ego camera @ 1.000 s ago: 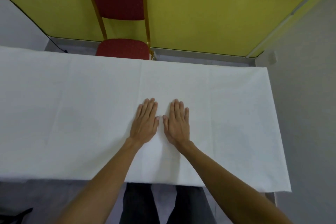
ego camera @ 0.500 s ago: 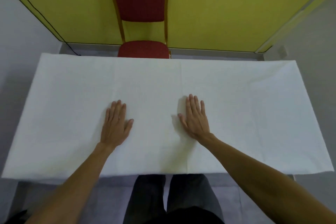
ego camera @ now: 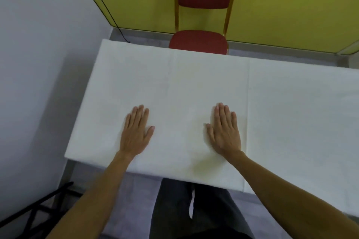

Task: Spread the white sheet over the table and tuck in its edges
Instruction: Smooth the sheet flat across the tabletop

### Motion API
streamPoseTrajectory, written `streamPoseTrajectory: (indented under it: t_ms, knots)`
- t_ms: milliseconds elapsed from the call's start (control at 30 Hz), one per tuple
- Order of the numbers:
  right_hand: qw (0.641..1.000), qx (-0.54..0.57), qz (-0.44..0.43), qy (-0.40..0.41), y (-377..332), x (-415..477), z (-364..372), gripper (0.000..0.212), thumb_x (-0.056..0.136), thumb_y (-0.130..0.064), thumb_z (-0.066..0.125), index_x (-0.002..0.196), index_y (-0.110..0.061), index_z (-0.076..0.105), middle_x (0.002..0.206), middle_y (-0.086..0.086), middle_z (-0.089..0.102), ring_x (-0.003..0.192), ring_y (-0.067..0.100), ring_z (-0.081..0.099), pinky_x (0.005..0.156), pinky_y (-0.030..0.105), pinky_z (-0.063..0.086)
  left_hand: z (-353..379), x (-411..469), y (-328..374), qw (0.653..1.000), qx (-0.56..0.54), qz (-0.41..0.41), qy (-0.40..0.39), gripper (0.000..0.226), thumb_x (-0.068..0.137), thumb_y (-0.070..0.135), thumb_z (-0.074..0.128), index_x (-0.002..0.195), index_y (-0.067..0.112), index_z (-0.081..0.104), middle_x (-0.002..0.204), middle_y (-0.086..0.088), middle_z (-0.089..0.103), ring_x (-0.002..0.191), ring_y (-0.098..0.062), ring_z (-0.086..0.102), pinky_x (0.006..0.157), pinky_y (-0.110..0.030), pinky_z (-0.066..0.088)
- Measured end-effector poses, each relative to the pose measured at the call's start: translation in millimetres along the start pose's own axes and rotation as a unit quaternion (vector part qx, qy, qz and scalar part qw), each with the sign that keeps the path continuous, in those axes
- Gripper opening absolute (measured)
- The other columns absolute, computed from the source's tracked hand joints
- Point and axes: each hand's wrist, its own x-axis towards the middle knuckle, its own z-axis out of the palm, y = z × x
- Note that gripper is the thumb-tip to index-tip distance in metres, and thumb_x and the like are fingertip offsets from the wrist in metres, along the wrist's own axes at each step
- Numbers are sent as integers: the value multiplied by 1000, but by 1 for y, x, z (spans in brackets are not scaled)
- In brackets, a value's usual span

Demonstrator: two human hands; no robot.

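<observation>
The white sheet [ego camera: 204, 83] lies flat over the whole table top, with faint fold lines running front to back. Its left end and near edge are in view; the right end runs out of frame. My left hand [ego camera: 136, 132] rests palm down on the sheet near the front left, fingers together and holding nothing. My right hand [ego camera: 225, 130] lies flat on the sheet about a forearm's length to the right, beside a fold line. The table itself is hidden under the sheet.
A red chair [ego camera: 200, 25] with a gold frame stands behind the table's far edge against a yellow wall [ego camera: 291, 6]. A grey wall [ego camera: 38, 64] is close on the left. A black metal frame [ego camera: 38, 209] sits on the floor at lower left.
My hands have slid apart across the sheet, from side by side to well separated. The view has swung left, bringing the table's left end into sight.
</observation>
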Motion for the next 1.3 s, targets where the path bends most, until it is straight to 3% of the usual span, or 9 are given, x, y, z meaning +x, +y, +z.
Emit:
streamPoseTrajectory:
  t_ms: [200,467,567,767,867,933,1033,1133,1300]
  knots:
    - [1000,8,-4,28,-1,2,1,72,105,-45,29,161,-2,13,170,15,9,158,29,5,127,52,10,-24,-36,-115,999,12,-7,-33,75,98,54,30,156,7,22,165,-10,16,152,-29,14,120,-55,20]
    - [998,-46,33,0,-15,5,-5,74,106,-51,12,160,-1,8,169,17,5,158,30,3,127,51,3,-25,-34,-124,998,-26,16,-49,75,99,51,29,156,5,17,166,-14,9,154,-30,4,123,-54,9]
    - [998,-37,56,18,-70,-5,-6,73,105,-46,21,157,4,19,166,23,17,155,37,16,127,52,5,-31,-47,-98,996,-75,25,-39,70,99,43,33,153,0,25,164,-17,15,153,-32,6,123,-53,5]
    - [994,58,-3,91,-241,-49,48,55,103,-23,41,149,7,39,159,24,35,149,39,32,121,56,23,-14,-69,-28,986,-111,113,-50,56,100,26,35,150,0,35,161,-16,26,151,-33,19,122,-51,17]
    - [995,42,17,85,-254,-58,57,56,103,-22,48,151,4,39,161,21,32,151,37,29,123,55,22,-3,-76,-38,985,-68,147,-65,57,103,32,36,152,5,32,162,-13,23,152,-30,17,121,-51,19]
    - [998,26,22,61,-251,-59,56,62,104,-32,47,155,2,32,165,17,26,154,33,23,126,52,16,-6,-79,-65,984,-39,158,-75,65,101,43,38,155,10,26,164,-10,19,153,-28,11,123,-50,15]
    - [999,19,34,36,-253,-58,54,75,104,-51,37,158,-1,23,168,15,19,156,30,15,127,51,10,-18,-87,-133,992,-5,108,-65,72,100,49,34,157,9,18,166,-10,11,153,-29,6,123,-50,13]
    - [999,18,42,22,-255,-61,53,76,104,-52,36,158,-1,23,168,15,18,156,31,15,127,52,13,-32,-96,-187,994,-13,79,-72,76,100,48,30,155,0,15,165,-16,7,153,-32,5,122,-53,17]
    - [997,47,61,13,-256,-52,48,75,102,-51,37,156,1,30,165,17,25,154,33,23,125,51,15,-32,-80,-151,995,-79,-13,-59,82,98,51,31,156,-2,8,165,-18,1,153,-31,-3,124,-49,5]
